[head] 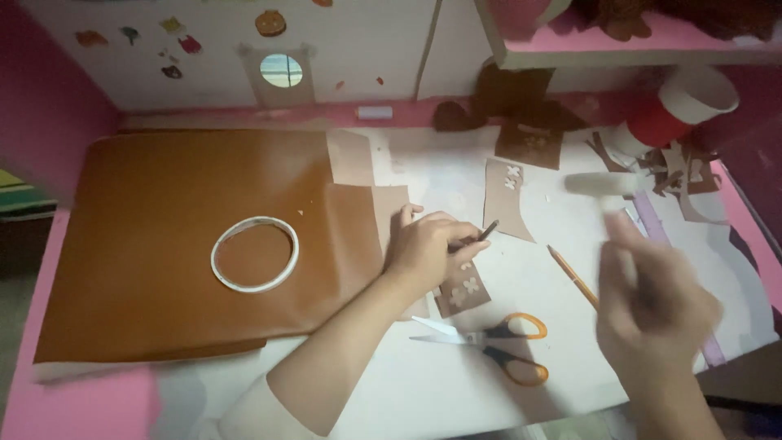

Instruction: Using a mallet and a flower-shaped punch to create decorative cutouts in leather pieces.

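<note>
**Left hand pinning strip, right hand blurred**

Your left hand (428, 248) grips a dark pen (486, 231), pressing the brown flowered strip (464, 291) onto the bench (456, 383). Right hand (656, 305) is blurred near a white stick (604, 184); grip unclear. Next likely needs a steady strip; scissors (497, 338) lie just beside.

You have no packages, labels, signs or screens near your hands; only small coloured cut-out stickers (175, 47) dot the white wall well beyond your left hand (428, 248).
</note>
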